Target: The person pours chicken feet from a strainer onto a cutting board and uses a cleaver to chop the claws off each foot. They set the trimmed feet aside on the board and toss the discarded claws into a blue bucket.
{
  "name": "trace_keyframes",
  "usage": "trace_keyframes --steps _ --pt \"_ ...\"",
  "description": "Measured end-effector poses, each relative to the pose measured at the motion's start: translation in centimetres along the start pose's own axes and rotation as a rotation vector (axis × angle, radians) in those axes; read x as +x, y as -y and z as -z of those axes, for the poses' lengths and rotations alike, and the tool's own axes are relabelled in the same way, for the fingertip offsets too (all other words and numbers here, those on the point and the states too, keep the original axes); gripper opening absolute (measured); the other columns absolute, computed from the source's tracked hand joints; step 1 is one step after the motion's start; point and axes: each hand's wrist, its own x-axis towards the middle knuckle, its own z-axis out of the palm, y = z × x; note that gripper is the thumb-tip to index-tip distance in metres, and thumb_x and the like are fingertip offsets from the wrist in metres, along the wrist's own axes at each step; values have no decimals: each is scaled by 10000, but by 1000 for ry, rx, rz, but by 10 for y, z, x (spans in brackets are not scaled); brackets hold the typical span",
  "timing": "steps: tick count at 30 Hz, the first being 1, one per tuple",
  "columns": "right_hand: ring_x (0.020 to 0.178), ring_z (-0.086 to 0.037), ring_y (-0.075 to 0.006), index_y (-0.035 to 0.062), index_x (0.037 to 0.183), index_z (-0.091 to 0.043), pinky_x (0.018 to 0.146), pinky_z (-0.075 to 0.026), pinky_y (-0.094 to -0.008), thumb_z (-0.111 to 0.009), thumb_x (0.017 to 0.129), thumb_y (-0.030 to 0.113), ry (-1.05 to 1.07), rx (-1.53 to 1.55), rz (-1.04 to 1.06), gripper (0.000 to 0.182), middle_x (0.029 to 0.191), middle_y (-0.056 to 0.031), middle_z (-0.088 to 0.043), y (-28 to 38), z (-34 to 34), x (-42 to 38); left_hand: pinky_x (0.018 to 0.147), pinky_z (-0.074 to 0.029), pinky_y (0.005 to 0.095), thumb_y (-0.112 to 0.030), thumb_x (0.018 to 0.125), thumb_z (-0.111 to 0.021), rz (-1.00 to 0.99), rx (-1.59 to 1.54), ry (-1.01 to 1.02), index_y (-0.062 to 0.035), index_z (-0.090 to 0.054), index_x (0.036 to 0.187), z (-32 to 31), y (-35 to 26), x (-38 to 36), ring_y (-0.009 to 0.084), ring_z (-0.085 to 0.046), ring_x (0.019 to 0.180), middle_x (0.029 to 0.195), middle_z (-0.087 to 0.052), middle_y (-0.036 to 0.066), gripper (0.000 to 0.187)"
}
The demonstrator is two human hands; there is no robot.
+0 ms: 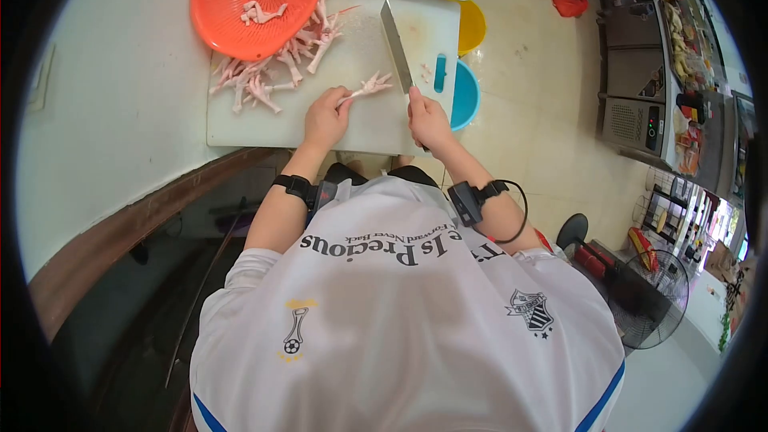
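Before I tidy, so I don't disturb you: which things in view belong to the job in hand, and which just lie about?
In the job: knife (right hand), chicken foot (left hand), cutting board, piled feet, red basket.

Apparently lying about: fan, red items on floor.

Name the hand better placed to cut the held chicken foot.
Right, most likely: the right hand holds the knife, while the left hand is occupied steadying the chicken foot.
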Motion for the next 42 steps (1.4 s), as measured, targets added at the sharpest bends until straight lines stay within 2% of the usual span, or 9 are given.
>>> trace_keyframes --steps 5,10,14,16,20,29,34,41,42 --pt "358 -385 -113 83 718 -466 358 -306 -285 -378 1085 500 30 114 -128 562 525 -7 -437 -2 15 -36 595 -497 342 -121 919 -684 22 -31 3 -28 -680 1029 3 0 1 266 -623 637 933 -696 129 144" --pt "393 -415 -102 76 748 -485 375 -326 -277 -368 1092 489 -132 332 221 550 552 -14 -462 32 -3 -41 626 -520 410 -150 890 -689 -29 -12 -48 -87 -675 1000 -4 -15 -8 314 -671 698 932 -690 109 128" --pt "411 -430 -102 73 751 -497 385 -342 -281 -371 1091 492 -192 299 244 554 570 -16 -475 9 -40 -12 628 -529 410 -154 881 -695 35 43 14 -100 -676 987 -6 -22 -13 311 -681 710 924 -694 97 120" --pt "409 -433 -106 68 747 -498 382 -345 -290 -370 1092 489 -176 25 97 559 559 -14 -465 -16 -52 -4 631 -530 411 -160 883 -691 -31 40 -76 -106 -669 979 -7 -21 -15 313 -687 727 909 -694 94 112" --pt "408 -431 -107 68 744 -498 376 -338 -296 -369 1092 485 -70 161 -109 558 542 -12 -448 -13 -33 -41 630 -527 418 -172 884 -687 -63 61 -87 -102 -664 967 -8 -15 -16 326 -682 731 894 -691 96 111" --pt "396 -428 -111 69 743 -501 364 -330 -303 -368 1097 464 -172 278 249 547 539 -15 -445 8 -45 -15 636 -521 436 -176 880 -686 22 53 -14 -115 -670 969 -6 -15 -15 345 -673 735 888 -692 92 109" --pt "388 -422 -130 72 733 -490 360 -321 -307 -369 1086 508 -90 188 -117 574 548 -15 -452 5 -44 -23 616 -505 414 -168 882 -692 26 5 -55 -102 -683 990 -6 -14 -15 330 -655 681 892 -699 96 126" --pt "387 -427 -130 81 783 -478 370 -348 -300 -355 1093 497 56 254 -254 533 539 -9 -439 -30 7 -75 664 -503 372 -114 899 -683 176 -120 35 -54 -682 1017 17 4 7 299 -648 708 859 -681 142 132" --pt "396 -422 -123 82 816 -485 381 -345 -292 -355 1098 479 46 294 -134 503 554 -4 -442 -35 18 -78 678 -500 360 -112 907 -675 68 -185 92 -49 -682 1022 19 9 12 286 -640 713 849 -677 145 132"
